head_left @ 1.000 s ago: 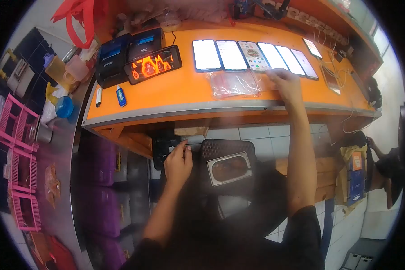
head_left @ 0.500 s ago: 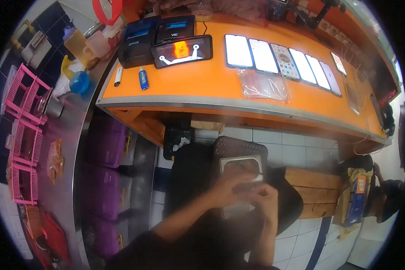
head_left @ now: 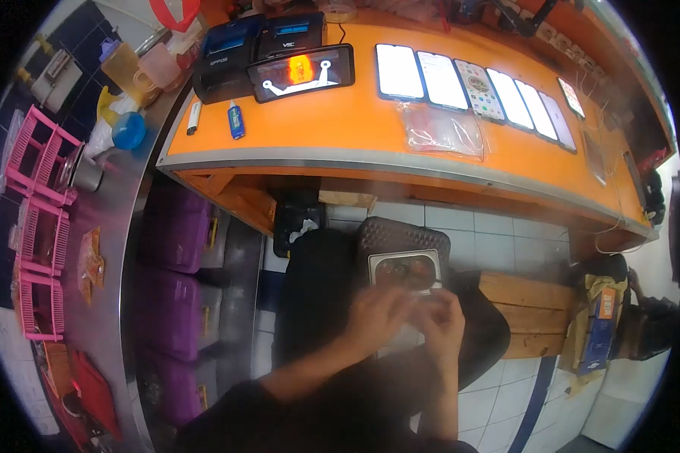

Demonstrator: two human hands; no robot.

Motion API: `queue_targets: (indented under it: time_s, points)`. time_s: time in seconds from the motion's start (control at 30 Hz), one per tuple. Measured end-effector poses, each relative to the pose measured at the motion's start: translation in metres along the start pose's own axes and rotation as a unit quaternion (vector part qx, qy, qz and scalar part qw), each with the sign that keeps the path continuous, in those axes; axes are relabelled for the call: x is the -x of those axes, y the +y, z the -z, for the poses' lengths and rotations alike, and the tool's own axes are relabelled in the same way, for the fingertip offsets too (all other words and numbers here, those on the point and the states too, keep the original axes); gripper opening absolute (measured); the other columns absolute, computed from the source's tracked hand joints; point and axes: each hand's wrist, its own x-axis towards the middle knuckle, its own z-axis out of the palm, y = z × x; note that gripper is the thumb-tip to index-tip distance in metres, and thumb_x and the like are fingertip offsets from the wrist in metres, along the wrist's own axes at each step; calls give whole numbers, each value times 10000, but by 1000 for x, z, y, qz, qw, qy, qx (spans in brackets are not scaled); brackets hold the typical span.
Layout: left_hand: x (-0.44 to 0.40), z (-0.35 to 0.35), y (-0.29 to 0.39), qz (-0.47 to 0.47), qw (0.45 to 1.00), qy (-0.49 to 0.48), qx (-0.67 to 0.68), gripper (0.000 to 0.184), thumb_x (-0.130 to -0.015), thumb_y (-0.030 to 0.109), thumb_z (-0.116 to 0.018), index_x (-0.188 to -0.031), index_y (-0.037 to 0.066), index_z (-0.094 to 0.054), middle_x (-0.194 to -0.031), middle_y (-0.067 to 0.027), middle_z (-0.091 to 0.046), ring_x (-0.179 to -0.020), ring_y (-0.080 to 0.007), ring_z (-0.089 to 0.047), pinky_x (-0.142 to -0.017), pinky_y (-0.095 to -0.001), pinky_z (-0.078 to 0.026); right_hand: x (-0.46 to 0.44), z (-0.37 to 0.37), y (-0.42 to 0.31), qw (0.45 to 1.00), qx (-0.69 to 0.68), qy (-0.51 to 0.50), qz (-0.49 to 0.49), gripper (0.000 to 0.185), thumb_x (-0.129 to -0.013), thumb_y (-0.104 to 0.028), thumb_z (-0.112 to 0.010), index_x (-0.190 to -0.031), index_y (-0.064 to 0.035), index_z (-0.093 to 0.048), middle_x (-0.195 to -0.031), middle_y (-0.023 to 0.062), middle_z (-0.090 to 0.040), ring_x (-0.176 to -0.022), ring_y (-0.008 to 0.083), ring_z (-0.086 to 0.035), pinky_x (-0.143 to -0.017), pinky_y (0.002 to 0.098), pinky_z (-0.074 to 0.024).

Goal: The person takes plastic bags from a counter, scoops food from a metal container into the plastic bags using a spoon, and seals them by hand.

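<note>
My left hand [head_left: 381,317] and my right hand [head_left: 440,323] are close together above my lap, at the near edge of a metal tray [head_left: 404,270] on a dark woven stool [head_left: 378,234]. Motion blurs the left fingers. The right fingers look pinched together; whatever is between them is too small to make out. Beyond them, on the orange table [head_left: 317,140], several phones [head_left: 443,80] lie in a row with lit screens. A clear plastic packet [head_left: 440,134] lies just in front of the row. Another phone [head_left: 302,72] leans sideways, showing a fiery picture.
Two black printers [head_left: 230,57] stand at the table's back left, with a blue tube [head_left: 236,121] and a marker [head_left: 194,118] before them. Pink racks [head_left: 41,226] stand far left. Purple bins [head_left: 175,234] sit below. At right are a wooden bench [head_left: 525,313] and a blue box [head_left: 598,332].
My right hand has come down from the table by the packet to my lap, and my left hand has moved right to meet it. The view has shifted, and the leaning phone's picture has changed.
</note>
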Motion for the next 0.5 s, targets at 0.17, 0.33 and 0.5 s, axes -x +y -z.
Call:
queue_targets:
  time_s: [0.17,0.33,0.5]
  points:
    - [13,-18,-16,184,948,-115,232,264,-898,225,-667,-1012,-11,-642,-898,-124,-700,-788,-164,-683,-692,-297,-530,2,-14,-6,987,144,-8,78,310,-823,-36,-695,-1101,-26,-557,-819,100,-691,-742,130,-674,-682,269,-525]
    - [16,-17,-32,232,909,-193,289,256,-919,215,-643,-1004,-27,-651,-886,-82,-703,-783,-122,-666,-697,-273,-522,1,-8,-2,997,57,-52,-11,312,-811,10,-699,-1080,-4,-542,-819,111,-689,-747,154,-671,-686,281,-536]
    - [13,-9,-35,304,813,-243,434,244,-946,199,-598,-983,-33,-659,-879,-89,-684,-792,-135,-660,-698,-269,-534,-6,2,4,982,-92,-103,-126,344,-789,80,-694,-1083,22,-525,-822,116,-684,-756,171,-663,-695,287,-543]
